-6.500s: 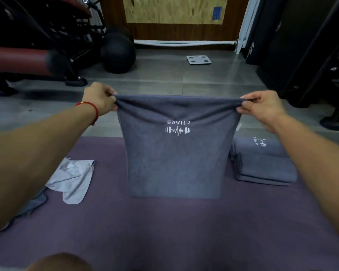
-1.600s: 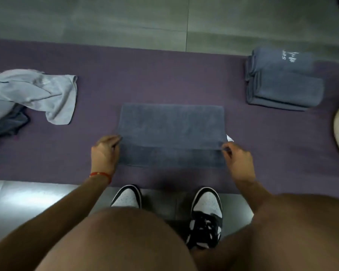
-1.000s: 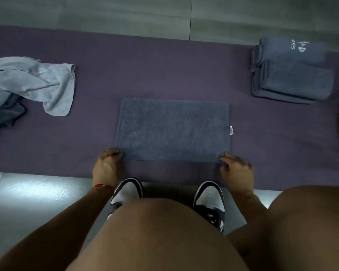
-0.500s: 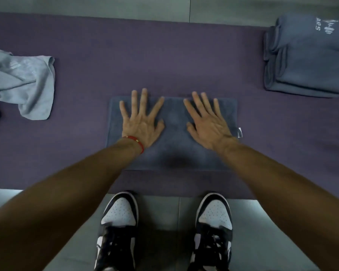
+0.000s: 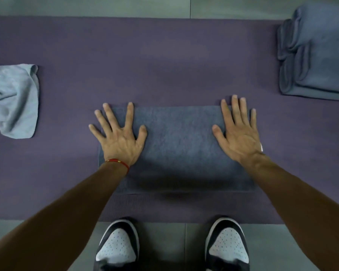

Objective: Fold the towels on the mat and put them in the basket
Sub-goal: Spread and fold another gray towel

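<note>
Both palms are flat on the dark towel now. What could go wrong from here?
1. The left hand and right hand press the dark towel near its ends; sliding outward may drag the layers askew instead of smoothing them.
2. The left fingers overhang the towel's edge onto the mat, so lifting from there could peel the fold open.
3. No basket is in view; carrying it to the folded stack blind may loosen it.

The right edge cuts off the folded towel stack (image 5: 319, 61); the left edge, the crumpled pale towel (image 5: 12, 100).
</note>
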`<action>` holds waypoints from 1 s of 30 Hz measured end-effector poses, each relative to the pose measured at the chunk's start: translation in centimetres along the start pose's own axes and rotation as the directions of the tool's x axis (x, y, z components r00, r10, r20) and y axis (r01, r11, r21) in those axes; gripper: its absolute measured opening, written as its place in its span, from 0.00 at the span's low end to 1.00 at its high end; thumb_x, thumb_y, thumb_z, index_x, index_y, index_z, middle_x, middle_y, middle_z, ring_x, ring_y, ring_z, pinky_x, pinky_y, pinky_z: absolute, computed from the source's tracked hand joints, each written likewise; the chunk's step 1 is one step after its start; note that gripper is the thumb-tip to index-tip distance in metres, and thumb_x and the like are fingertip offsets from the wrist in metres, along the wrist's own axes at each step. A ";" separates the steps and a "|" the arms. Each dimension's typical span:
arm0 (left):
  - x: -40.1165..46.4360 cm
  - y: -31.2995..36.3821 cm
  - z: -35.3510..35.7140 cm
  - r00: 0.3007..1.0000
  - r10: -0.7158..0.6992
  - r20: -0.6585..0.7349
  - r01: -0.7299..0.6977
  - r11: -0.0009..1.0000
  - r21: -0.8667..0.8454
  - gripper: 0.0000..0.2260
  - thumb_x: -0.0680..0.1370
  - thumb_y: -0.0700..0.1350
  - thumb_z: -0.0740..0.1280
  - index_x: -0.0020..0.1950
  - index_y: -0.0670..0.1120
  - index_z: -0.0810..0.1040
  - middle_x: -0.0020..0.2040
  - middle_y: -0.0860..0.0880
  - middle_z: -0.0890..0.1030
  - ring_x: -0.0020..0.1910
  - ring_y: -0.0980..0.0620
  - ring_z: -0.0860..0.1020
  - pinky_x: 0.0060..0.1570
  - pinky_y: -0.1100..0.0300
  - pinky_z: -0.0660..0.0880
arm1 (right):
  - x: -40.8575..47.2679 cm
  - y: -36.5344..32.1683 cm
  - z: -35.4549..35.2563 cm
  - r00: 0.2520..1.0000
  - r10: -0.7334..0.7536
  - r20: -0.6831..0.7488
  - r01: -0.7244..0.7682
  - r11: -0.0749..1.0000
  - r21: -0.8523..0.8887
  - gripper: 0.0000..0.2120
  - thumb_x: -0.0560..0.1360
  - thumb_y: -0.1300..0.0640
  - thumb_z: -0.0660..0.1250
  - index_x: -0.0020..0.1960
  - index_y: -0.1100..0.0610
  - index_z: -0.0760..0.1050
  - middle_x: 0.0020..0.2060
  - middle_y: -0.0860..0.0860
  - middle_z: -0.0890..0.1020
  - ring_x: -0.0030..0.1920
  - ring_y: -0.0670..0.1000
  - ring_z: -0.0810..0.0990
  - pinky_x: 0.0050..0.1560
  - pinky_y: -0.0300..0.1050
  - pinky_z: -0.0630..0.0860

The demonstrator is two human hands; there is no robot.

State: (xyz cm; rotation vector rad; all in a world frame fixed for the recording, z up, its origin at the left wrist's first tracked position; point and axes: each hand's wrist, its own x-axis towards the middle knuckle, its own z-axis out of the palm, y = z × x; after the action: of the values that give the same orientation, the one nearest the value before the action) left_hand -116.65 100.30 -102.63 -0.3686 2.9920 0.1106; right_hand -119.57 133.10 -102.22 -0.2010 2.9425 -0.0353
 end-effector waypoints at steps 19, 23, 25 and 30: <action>-10.5 7.2 -0.5 0.812 0.567 0.143 -0.578 0.814 0.058 0.31 0.81 0.62 0.48 0.81 0.51 0.47 0.81 0.41 0.44 0.79 0.37 0.43 0.70 0.28 0.47 | -7.8 -0.8 -0.6 0.864 0.478 -0.156 -0.419 0.856 0.302 0.25 0.80 0.45 0.63 0.68 0.62 0.70 0.58 0.63 0.74 0.56 0.64 0.73 0.54 0.60 0.70; -10.4 7.3 -0.8 0.805 0.566 0.179 -0.586 0.806 0.083 0.31 0.81 0.62 0.46 0.81 0.50 0.45 0.81 0.40 0.43 0.79 0.37 0.42 0.70 0.28 0.47 | -7.0 -0.2 -3.1 0.837 0.537 0.107 -0.490 0.648 0.582 0.24 0.78 0.49 0.69 0.68 0.59 0.71 0.61 0.58 0.78 0.62 0.60 0.75 0.61 0.48 0.70; -10.4 7.3 -0.9 0.806 0.560 0.192 -0.582 0.808 0.091 0.31 0.81 0.62 0.47 0.81 0.50 0.45 0.81 0.40 0.43 0.79 0.37 0.42 0.70 0.29 0.47 | -6.5 0.3 -3.9 0.787 0.565 0.248 -0.580 0.539 0.611 0.23 0.76 0.48 0.71 0.66 0.56 0.73 0.58 0.54 0.81 0.59 0.57 0.79 0.53 0.41 0.71; -10.3 7.5 -1.7 0.802 0.548 0.238 -0.571 0.821 0.032 0.32 0.80 0.62 0.51 0.81 0.51 0.49 0.81 0.40 0.46 0.79 0.37 0.45 0.70 0.28 0.48 | -5.6 0.9 -4.2 0.745 0.473 0.471 -0.653 0.370 0.661 0.14 0.65 0.44 0.75 0.48 0.49 0.82 0.43 0.43 0.86 0.45 0.49 0.85 0.53 0.52 0.83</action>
State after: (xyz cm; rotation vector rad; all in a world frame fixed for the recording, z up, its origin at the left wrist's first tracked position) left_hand -108.79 109.81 -99.19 0.5239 2.7641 0.0456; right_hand -115.09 134.84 -97.06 0.9043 2.2860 -1.1415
